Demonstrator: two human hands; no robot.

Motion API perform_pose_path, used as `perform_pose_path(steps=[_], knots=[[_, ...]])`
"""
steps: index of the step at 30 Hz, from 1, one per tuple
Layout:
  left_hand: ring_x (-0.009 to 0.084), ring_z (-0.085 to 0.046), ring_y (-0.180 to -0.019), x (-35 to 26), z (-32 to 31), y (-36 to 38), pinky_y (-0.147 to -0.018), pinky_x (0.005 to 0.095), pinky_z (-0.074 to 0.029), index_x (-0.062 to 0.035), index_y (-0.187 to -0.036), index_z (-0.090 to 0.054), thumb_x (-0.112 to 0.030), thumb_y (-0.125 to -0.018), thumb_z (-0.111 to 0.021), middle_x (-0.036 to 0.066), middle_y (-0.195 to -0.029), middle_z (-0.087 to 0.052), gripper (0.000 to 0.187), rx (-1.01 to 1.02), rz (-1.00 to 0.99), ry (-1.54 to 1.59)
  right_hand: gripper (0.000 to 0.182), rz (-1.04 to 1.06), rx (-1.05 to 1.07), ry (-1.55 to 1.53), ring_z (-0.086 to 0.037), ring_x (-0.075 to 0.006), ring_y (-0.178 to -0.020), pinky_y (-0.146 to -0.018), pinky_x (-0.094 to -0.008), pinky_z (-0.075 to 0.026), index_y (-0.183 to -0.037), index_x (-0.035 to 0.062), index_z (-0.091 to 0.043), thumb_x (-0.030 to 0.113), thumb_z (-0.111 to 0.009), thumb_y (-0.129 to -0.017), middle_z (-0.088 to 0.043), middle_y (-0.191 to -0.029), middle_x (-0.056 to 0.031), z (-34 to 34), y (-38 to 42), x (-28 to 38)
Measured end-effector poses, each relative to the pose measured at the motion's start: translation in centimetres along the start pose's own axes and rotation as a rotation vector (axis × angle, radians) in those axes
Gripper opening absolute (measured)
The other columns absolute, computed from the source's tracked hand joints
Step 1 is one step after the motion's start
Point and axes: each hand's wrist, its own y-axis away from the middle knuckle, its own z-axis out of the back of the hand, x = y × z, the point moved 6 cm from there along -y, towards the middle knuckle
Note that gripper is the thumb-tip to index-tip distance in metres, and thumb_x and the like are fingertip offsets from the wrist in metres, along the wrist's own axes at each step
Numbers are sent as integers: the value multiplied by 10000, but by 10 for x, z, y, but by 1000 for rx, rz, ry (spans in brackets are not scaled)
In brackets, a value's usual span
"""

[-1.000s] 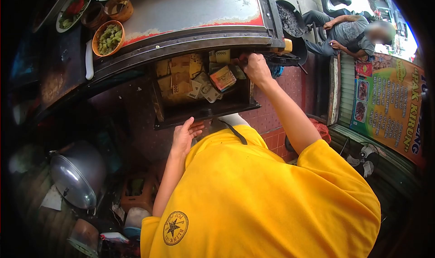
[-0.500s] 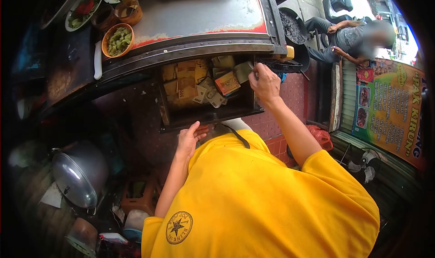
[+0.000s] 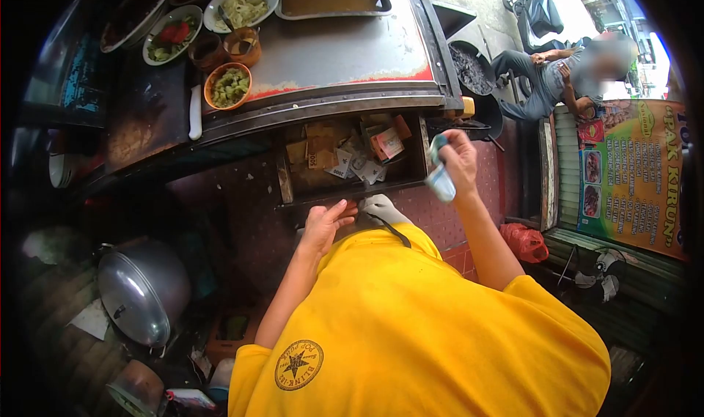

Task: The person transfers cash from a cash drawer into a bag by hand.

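An open cash drawer under the food cart's counter holds several loose banknotes. My right hand is lifted just right of the drawer, pinching a folded bluish banknote that hangs from the fingers. My left hand rests flat against the drawer's front edge, fingers apart, holding nothing. My yellow shirt fills the lower middle of the view.
The metal counter carries an orange bowl of greens, small cups and plates of food. A steel pot sits low on the left. A seated person is at upper right beside a printed banner.
My right hand has come out of the drawer toward me, now holding a bluish banknote. My left hand moved up to the drawer's front edge.
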Motion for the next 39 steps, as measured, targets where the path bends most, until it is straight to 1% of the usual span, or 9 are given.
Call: perform_pose_path(steps=[10, 15, 19, 20, 23, 29, 33, 35, 39], knots=[[277, -575, -1058, -90, -17, -87, -921, 453, -445, -7, -1047, -613, -132, -863, -574, 128, -1054, -623, 226, 151, -204, 128, 257, -200, 504, 484, -521, -69, -702, -651, -228, -437, -962, -2, -671, 81, -455, -849, -579, -739, 2, -84, 25, -55], [234, -525, -1093, -103, -40, -85, -945, 475, -410, -102, -1110, -584, -363, -881, -635, 87, -1121, -571, 351, 25, -204, 213, 219, 74, 563, 604, -543, -105, -758, -684, -256, -455, -1095, 31, -600, 91, -551, -891, -601, -816, -36, -114, -9, -53], [218, -633, -941, -77, -57, -46, -807, 339, -524, -39, -1105, -590, -264, -915, -606, 88, -1025, -638, 295, 234, -242, 242, 305, 448, 682, 618, -597, -182, -861, -765, -306, -485, -1165, 64, -564, 55, -610, -863, -634, -890, -109, -148, -21, -29], [208, -648, -874, -64, -53, -34, -771, 322, -532, -14, -1078, -598, -222, -914, -605, 86, -967, -652, 266, 138, -283, 205, 278, 349, 764, 597, -637, -296, -902, -816, -355, -489, -1111, 52, -592, 65, -629, -836, -643, -992, -174, -154, -23, -31], [180, -665, -745, -25, -33, 12, -708, 301, -543, 44, -995, -628, -113, -897, -613, 98, -863, -679, 186, -205, -457, 21, 185, 181, 1049, 588, -615, -140, -740, -694, -301, -504, -1007, 39, -627, 86, -658, -831, -653, -799, -89, -175, -6, -30], [123, -643, -644, 58, -24, 145, -556, 250, -547, 53, -964, -649, -128, -923, -605, 89, -795, -679, 191, -865, -774, 156, 97, 122, 1644, 619, -573, -64, -641, -577, -232, -450, -842, -35, -688, 56, -679, -810, -666, -700, -41, -197, 76, -44], [92, -620, -634, 139, -45, 204, -528, 235, -525, 45, -989, -640, -213, -986, -494, 54, -774, -666, 297, -1011, -969, 259, 99, 6, 1884, 651, -577, -60, -591, -517, -203, -448, -848, -41, -692, 53, -673, -826, -656, -689, -25, -187, 163, -48], [80, -601, -620, 189, -62, 234, -529, 225, -513, 36, -984, -639, -252, -997, -465, 47, -756, -656, 337, -1117, -993, 260, 96, 76, 2034, 754, -609, -100, -615, -562, -233, -480, -853, -47, -692, 30, -672, -799, -665, -698, -59, -174, 215, -51], [66, -496, -557, 295, -104, 296, -496, 273, -404, 23, -832, -627, -285, -974, -510, -3, -622, -549, 358, -1528, -895, 9, 244, 928, 2399, 396, -670, -305, -732, -735, -330, -522, -969, -37, -675, 64, -706, -749, -680, -765, -158, -115, 368, -8]])
